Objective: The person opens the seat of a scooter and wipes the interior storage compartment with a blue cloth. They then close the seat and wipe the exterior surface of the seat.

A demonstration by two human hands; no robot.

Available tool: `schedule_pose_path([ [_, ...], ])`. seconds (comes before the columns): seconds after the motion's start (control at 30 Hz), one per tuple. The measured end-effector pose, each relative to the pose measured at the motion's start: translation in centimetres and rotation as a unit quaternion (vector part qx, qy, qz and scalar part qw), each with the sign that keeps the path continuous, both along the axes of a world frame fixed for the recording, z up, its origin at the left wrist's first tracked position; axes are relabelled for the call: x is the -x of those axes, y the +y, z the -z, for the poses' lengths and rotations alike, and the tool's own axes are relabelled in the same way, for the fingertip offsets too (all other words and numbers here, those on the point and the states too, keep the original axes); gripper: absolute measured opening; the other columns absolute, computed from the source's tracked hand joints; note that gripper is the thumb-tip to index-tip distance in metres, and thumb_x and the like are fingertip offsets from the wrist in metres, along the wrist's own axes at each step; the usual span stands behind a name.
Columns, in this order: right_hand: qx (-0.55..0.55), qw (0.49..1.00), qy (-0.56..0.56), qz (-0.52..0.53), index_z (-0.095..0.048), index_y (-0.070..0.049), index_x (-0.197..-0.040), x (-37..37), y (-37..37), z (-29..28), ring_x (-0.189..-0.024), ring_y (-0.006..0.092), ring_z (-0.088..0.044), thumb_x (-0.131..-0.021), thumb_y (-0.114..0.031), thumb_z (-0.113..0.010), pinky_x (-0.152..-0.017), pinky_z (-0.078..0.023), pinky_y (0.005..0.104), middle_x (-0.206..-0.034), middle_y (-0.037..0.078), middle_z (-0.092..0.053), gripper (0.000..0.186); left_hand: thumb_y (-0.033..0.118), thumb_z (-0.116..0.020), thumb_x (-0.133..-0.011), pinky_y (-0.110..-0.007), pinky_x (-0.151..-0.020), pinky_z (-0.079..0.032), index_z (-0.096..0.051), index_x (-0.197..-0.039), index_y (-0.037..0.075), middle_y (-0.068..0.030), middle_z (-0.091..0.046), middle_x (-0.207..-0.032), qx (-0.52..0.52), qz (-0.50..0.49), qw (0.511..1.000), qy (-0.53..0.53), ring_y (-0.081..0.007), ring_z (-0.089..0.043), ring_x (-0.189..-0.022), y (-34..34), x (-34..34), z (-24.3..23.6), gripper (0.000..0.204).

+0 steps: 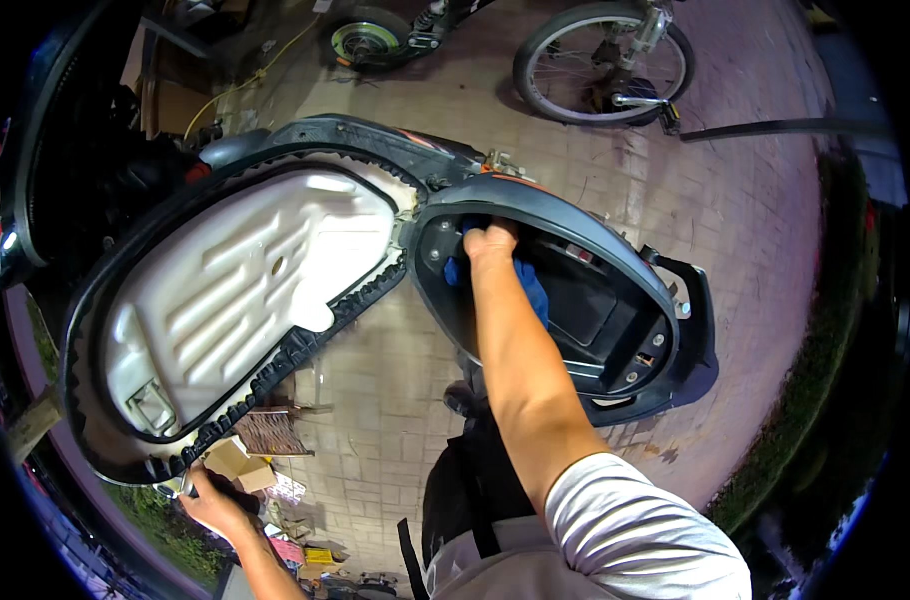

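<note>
The scooter seat (275, 265) is swung up, with its pale ribbed underside and black stapled edge facing me. At its lower left end, the fingers of my left hand (215, 503) curl against the seat's rim. My right arm reaches into the black under-seat storage compartment (585, 315). There my right hand (492, 242) is down near the compartment's hinge end, its fingers out of sight. Blue cloth (531, 293) shows on both sides of my right wrist. A latch (645, 358) sits at the compartment's rear end.
A bicycle wheel (605, 65) and another wheel with a green-yellow rim (366, 42) stand on the paving beyond the scooter. A yellow cord (260, 75) runs along the ground. Cardboard pieces (243, 465) lie below the seat. The scooter's rear grab rail (683, 285) juts out at the right.
</note>
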State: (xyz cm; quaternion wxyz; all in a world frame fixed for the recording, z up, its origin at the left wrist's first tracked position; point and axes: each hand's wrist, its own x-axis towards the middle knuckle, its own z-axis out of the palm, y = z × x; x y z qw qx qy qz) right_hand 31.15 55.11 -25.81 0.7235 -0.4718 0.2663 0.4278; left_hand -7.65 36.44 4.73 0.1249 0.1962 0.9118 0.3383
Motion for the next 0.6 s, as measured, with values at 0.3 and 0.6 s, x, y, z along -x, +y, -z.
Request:
schedule_pose_path([
  [0.3,-0.063,0.996,0.038,0.042,-0.057,-0.005,-0.103,1.6,-4.2,-6.3,-0.1,0.0193,-0.052,-0.077,0.012,-0.042,-0.093,-0.041,0.0307,-0.101,0.004,-0.056,0.034,0.023,-0.061,-0.083,-0.029,-0.064,-0.045,-0.055,-0.097,-0.007,-0.0107,-0.059,-0.086,0.001,0.017,0.998,0.064,-0.0148,-0.054,-0.072,0.7,-0.5,-0.8,0.034],
  [0.6,-0.205,0.965,-0.152,-0.065,-0.042,-0.008,-0.133,2.1,-8.4,-17.0,-0.117,0.021,-0.048,-0.084,0.001,-0.045,-0.104,-0.034,0.0357,-0.127,0.007,-0.051,0.05,0.032,-0.067,-0.083,-0.039,-0.081,-0.043,-0.054,-0.102,-0.014,-0.0223,-0.061,-0.098,0.033,0.053,0.997,0.034,-0.026,-0.054,-0.081,-0.6,1.0,-0.3,0.052],
])
